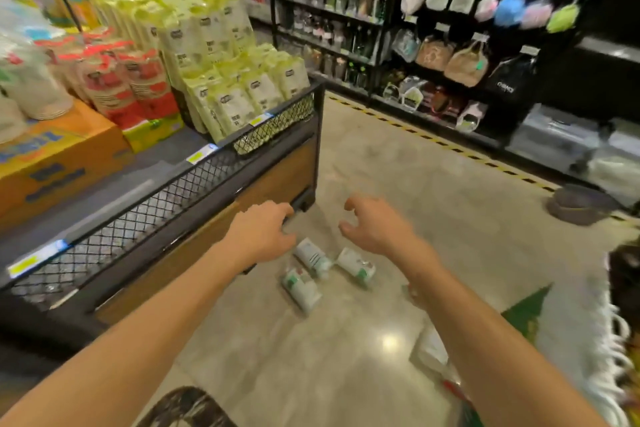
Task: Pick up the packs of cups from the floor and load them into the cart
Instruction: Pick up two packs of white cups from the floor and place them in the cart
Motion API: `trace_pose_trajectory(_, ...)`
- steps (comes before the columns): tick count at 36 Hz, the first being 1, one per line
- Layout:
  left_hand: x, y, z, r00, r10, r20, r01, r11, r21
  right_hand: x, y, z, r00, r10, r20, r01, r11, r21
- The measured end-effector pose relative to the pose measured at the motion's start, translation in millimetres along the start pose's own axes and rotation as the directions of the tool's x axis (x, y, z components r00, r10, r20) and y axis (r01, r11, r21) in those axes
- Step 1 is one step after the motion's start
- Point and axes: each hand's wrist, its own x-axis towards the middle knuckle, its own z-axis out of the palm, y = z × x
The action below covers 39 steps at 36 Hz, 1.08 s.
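Observation:
Three white-and-green packs of cups lie on the shiny floor below my hands: one nearest my left hand, one to its right, one closest to me. My left hand hovers above the first pack, fingers apart, holding nothing. My right hand hangs further right with curled, spread fingers, also holding nothing. The display cart, black mesh over wood panels, stands to the left, stocked with yellow-green and red packs.
Black store shelves with bottles and hanging bags line the far side behind a yellow-black floor stripe. A grey bowl sits on the floor at right. A white fringed item and a plastic bag lie near my right arm.

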Motion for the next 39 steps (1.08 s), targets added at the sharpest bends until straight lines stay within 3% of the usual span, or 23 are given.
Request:
trace_pose_trajectory(6, 72.0, -6.5, 26.6, 0.995, -0.073, 0.068, 0.076, 0.996, -0.041, 65.2, 30.2, 17.3, 0.998, 0.034, 0.049, -0.037, 0.997, 0.061)
trace_pose_trajectory(15, 220.3, -59.1, 75.5, 0.967, -0.200, 0.155, 0.228, 0.955, -0.188, 227.3, 49.4, 62.5, 0.977, 0.008, 0.213, -0.010, 1.000, 0.010)
trace_pose_trajectory(24, 373.7, -126.4, 193.3, 0.869, -0.415, 0.270, 0.476, 0.850, -0.226, 417.0, 87.6, 178.9, 0.938, 0.006, 0.346, -0.006, 1.000, 0.000)
trace_pose_trajectory(27, 412.0, -145.9, 264.4, 0.800, -0.502, 0.328, 0.592, 0.748, -0.300, 468.9, 109.8, 245.2, 0.923, 0.015, 0.385, -0.023, 1.000, 0.017)
trace_pose_trajectory(31, 453.1, -168.6, 377.7, 0.656, -0.625, 0.423, 0.755, 0.535, -0.380, 529.6, 145.9, 354.4, 0.883, 0.011, 0.470, -0.015, 1.000, 0.006)
trace_pose_trajectory(35, 486.8, -186.0, 501.8, 0.547, -0.673, 0.498, 0.829, 0.351, -0.436, 575.7, 187.9, 476.1, 0.840, 0.045, 0.540, -0.050, 0.999, -0.005)
trace_pose_trajectory(39, 512.5, -202.6, 618.3, 0.383, -0.705, 0.597, 0.897, 0.129, -0.424, 611.5, 221.3, 584.8, 0.837, 0.097, 0.539, -0.122, 0.992, 0.011)
